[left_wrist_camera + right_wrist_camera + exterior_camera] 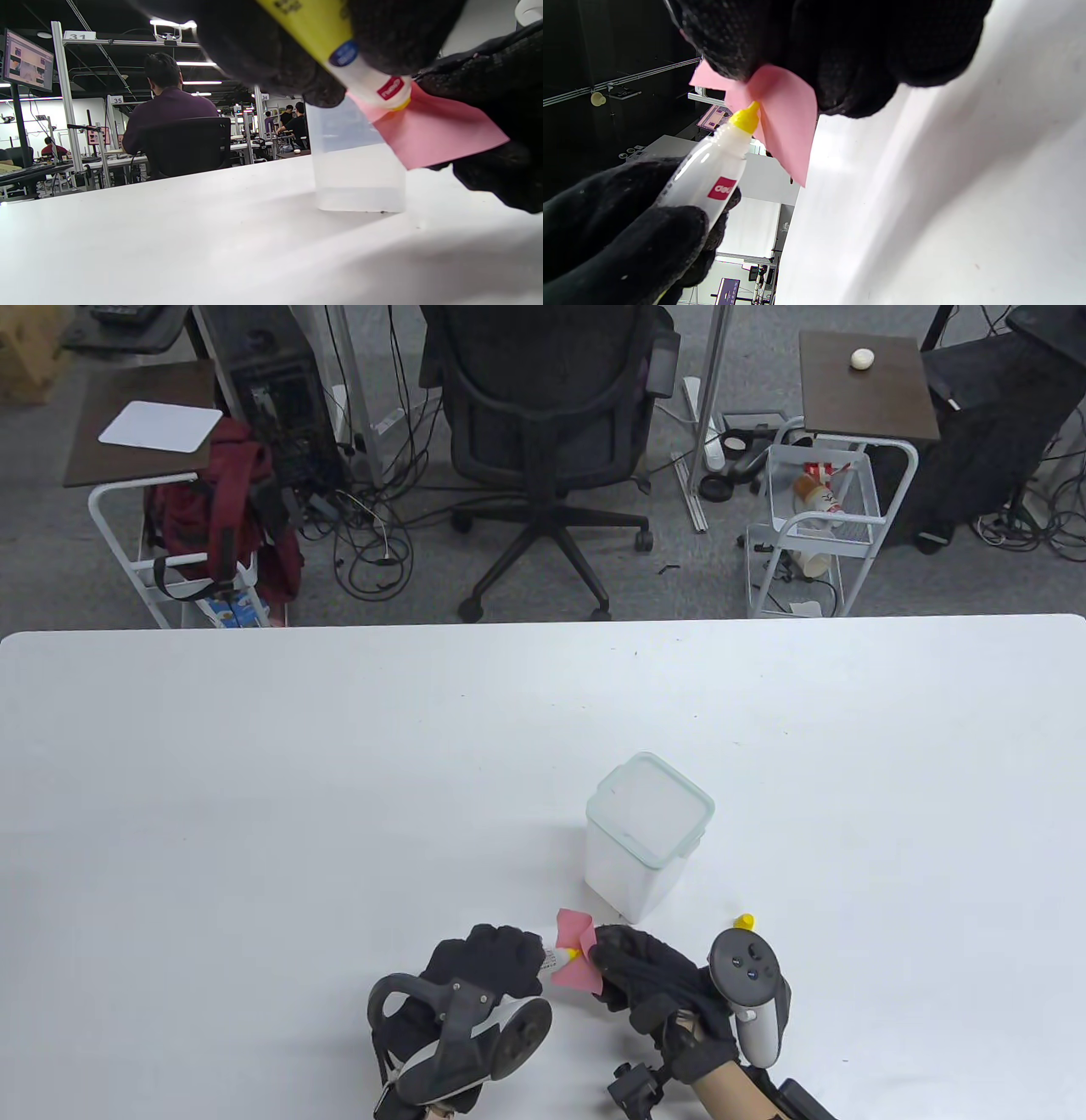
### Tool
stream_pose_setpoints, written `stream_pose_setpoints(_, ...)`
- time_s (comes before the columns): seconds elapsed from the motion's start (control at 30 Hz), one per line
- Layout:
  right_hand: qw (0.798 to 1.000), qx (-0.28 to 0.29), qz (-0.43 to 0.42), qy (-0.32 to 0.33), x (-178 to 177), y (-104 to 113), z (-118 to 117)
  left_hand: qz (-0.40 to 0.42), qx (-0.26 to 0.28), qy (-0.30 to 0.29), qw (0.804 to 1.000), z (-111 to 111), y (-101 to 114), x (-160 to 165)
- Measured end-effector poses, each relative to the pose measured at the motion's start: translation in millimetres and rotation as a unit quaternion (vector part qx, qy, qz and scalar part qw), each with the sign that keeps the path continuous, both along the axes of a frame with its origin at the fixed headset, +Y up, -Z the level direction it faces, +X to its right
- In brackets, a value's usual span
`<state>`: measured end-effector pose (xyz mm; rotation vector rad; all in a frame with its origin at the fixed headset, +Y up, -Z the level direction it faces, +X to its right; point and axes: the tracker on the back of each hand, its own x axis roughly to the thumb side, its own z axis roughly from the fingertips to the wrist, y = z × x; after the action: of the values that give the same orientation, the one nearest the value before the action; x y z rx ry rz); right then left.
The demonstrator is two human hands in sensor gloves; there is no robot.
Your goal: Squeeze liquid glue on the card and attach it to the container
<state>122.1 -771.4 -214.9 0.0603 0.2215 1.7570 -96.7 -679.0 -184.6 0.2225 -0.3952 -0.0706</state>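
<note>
Both hands gripping: left hand (492,963) round glue bottle (556,958) (nozzle on card), right hand (649,976) pinching pink card (577,954).

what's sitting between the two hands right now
The pink card, pinched by the right hand, with the nozzle of the glue bottle in the left hand on it, clearest in the right wrist view.

A white table (254,814) carries the things. A translucent lidded container (646,836) stands upright on it. A small yellow cap (745,920) lies near the container's base.
</note>
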Motion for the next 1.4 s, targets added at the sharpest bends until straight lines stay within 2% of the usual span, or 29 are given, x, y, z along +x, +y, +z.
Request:
stream_pose_setpoints(0.37, 1.0, 0.003, 0.003, 0.001, -0.3, -0.6, 0.1, 0.003, 0.008, 0.007, 1.0, 0.1, -0.6, -1.8)
stream_pose_setpoints(0.43, 1.0, 0.002, 0.001, 0.0, 0.0, -0.6, 0.1, 0.0, -0.012, -0.001, 1.0, -0.8, -0.3, -1.3)
stream_pose_setpoints(0.77, 1.0, 0.003, 0.002, 0.0, -0.2, -0.6, 0.1, -0.003, 0.018, 0.007, 1.0, 1.9, 2.6, -1.3)
stream_pose_setpoints(1.4, 1.0, 0.004, 0.003, 0.0, -0.5, -0.9, 0.1, 0.017, 0.022, 0.003, 1.0, 2.8, 4.5, -1.5)
